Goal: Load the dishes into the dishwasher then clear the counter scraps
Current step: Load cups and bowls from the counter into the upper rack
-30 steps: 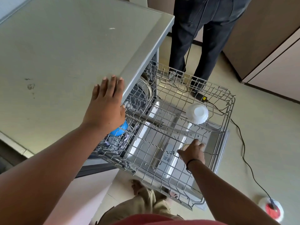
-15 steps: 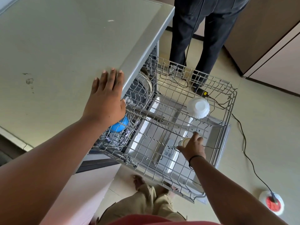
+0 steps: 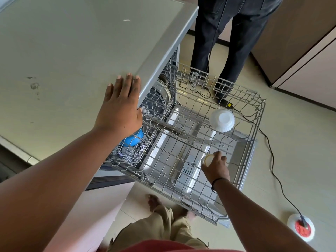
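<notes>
The wire dishwasher rack [image 3: 252, 131] is pulled out over the open door. A white fluted bowl [image 3: 222, 120] sits upside down at its far right. My right hand [image 3: 216, 167] grips a small cream cup [image 3: 207, 159], upside down, low over the rack's near right part. My left hand [image 3: 121, 108] rests flat on the grey counter [image 3: 72, 51] at its edge. A blue bowl [image 3: 132, 140] shows in the rack under my left hand, partly hidden. A dark pan [image 3: 156, 104] stands deep in the rack below the counter.
Another person's dark-trousered legs [image 3: 227, 40] stand just beyond the rack. A black cable [image 3: 271, 151] runs across the floor to a white and red socket reel [image 3: 301, 227]. My own feet and knees [image 3: 163, 219] are below the rack. Brown cabinets [image 3: 309, 42] stand at right.
My right hand has shifted a little within the rack, and the cream cup in it now shows more clearly. My left hand stays on the counter edge.
</notes>
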The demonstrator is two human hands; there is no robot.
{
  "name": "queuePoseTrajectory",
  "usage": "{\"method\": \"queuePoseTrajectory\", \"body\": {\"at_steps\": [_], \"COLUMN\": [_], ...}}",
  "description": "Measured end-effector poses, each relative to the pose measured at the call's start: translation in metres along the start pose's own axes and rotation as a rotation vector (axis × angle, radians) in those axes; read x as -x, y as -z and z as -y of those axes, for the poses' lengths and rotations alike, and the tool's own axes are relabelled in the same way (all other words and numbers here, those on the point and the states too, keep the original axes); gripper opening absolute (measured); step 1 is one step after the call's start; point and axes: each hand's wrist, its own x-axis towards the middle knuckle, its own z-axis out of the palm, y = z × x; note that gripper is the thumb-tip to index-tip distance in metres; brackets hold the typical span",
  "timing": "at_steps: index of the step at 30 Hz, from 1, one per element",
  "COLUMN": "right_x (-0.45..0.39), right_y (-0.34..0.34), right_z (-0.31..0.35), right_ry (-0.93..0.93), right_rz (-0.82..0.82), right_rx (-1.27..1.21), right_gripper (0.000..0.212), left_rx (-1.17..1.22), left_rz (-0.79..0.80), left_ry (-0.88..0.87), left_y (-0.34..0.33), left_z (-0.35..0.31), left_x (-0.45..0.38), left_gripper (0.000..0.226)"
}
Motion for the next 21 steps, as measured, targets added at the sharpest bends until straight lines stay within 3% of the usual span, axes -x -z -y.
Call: {"method": "queuePoseTrajectory", "body": {"at_steps": [10,21], "right_x": [-0.002,0.016], "right_y": [0.006,0.028], "right_z": [-0.003,0.012], "right_ry": [0.048,0.109], "right_rz": [0.090,0.054], "right_rx": [0.012,0.289], "right_gripper": [0.086,0.083], "left_rx": [-0.015,-0.014], "left_rz": [0.012,0.043], "left_ry": [-0.006,-0.009], "left_y": [0.001,0.002], "left_z": [0.000,0.001], "left_x": [0.000,0.000], "left_gripper": [0.080,0.081]}}
